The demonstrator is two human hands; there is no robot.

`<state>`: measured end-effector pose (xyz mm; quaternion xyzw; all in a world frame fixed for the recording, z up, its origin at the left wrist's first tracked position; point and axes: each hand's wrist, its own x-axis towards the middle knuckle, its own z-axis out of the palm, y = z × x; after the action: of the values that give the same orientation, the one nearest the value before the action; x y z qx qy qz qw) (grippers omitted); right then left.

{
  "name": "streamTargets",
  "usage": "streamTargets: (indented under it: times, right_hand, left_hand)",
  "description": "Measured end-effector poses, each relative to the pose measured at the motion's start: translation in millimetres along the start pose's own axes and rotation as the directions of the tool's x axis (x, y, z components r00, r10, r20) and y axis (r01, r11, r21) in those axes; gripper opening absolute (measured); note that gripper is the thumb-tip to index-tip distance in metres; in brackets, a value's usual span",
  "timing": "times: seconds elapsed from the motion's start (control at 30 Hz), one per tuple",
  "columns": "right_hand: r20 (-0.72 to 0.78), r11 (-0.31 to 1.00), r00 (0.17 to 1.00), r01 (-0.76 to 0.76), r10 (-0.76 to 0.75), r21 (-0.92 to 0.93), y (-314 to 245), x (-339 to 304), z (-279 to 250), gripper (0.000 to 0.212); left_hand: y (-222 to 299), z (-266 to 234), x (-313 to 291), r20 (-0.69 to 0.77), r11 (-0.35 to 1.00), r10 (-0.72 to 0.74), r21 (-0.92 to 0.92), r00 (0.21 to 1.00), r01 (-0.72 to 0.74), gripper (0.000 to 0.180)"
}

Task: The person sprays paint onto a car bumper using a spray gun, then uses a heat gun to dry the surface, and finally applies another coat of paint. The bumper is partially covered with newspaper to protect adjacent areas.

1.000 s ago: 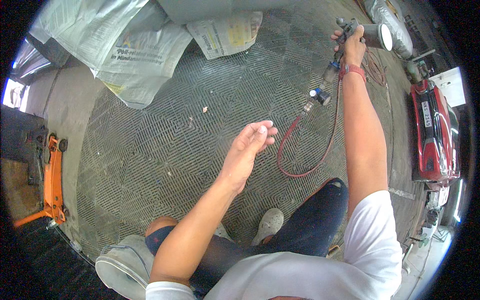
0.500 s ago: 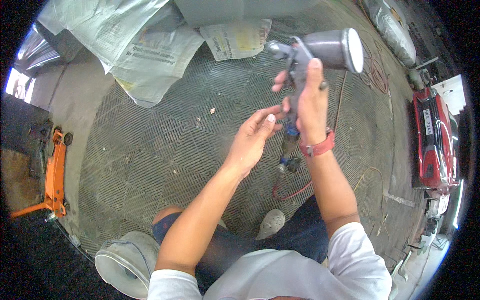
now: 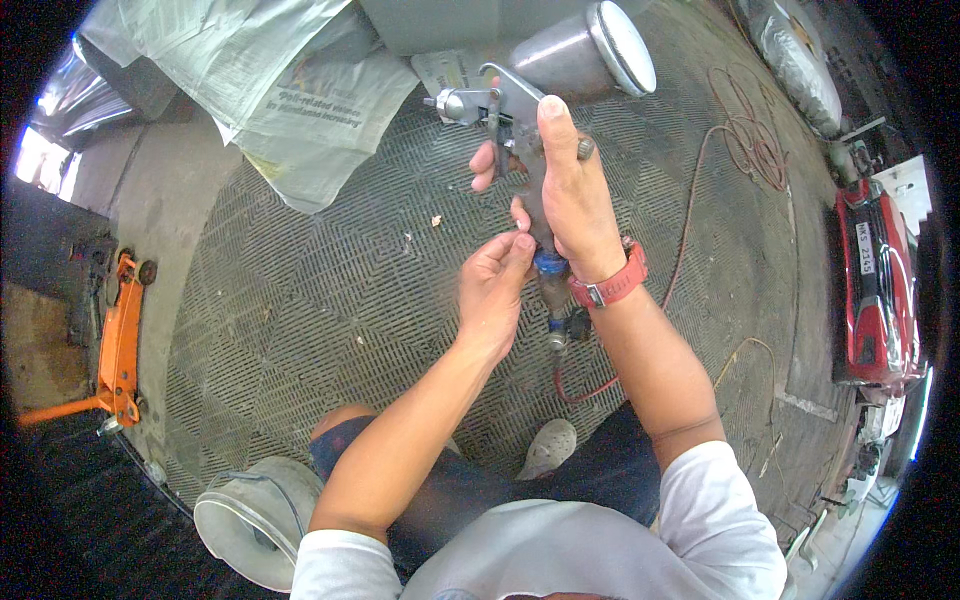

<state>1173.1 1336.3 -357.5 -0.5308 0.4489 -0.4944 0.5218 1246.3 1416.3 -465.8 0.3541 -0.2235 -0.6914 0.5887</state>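
My right hand [image 3: 578,195] is wrapped round the handle of a grey metal spray gun [image 3: 525,125], thumb on its back. The gun's nozzle points left, and its silver paint cup [image 3: 568,55] with a white lid tilts up to the right. Close against the lower handle is my left hand [image 3: 490,290], its thumb and fingertips pinched together. What lies between those fingertips is hidden. Below the grip, a blue-ringed air fitting [image 3: 552,285] leads down to a red air hose [image 3: 578,402].
Newspaper sheets [image 3: 330,120] hang at the far left, over dark ribbed floor matting [image 3: 300,290]. An orange floor jack [image 3: 120,340] stands left, a white bucket [image 3: 240,520] lower left. Coiled hose [image 3: 745,150] lies far right, near a red car bumper [image 3: 875,290].
The spray gun has moved left and slightly up in my right hand. My left hand's fingers, spread before, have closed together beside the lower handle.
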Motion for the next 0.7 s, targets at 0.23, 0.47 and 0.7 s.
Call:
streamTargets:
  times: [0.23, 0.47, 0.7]
  right_hand:
    - [-0.214, 0.993, 0.975, 0.040, -0.063, -0.108, 2.9, 9.3, -59.8, 0.067]
    - [-0.436, 0.981, 0.888, 0.074, -0.147, -0.180, -7.8, 43.4, -174.7, 0.067]
    - [-0.591, 0.945, 0.769, 0.053, -0.244, -0.322, -39.7, 120.5, -261.8, 0.070]
  left_hand:
    - [-19.9, 28.2, 12.4, 0.278, 1.000, -0.002, 0.003, 0.961, 0.002, 0.077]
    - [-14.5, 22.0, 10.1, 0.251, 0.978, -0.128, 0.190, 0.960, 0.081, 0.070]
    - [-4.7, 19.8, -0.6, 0.245, 0.972, -0.109, 0.231, 0.963, 0.051, 0.058]
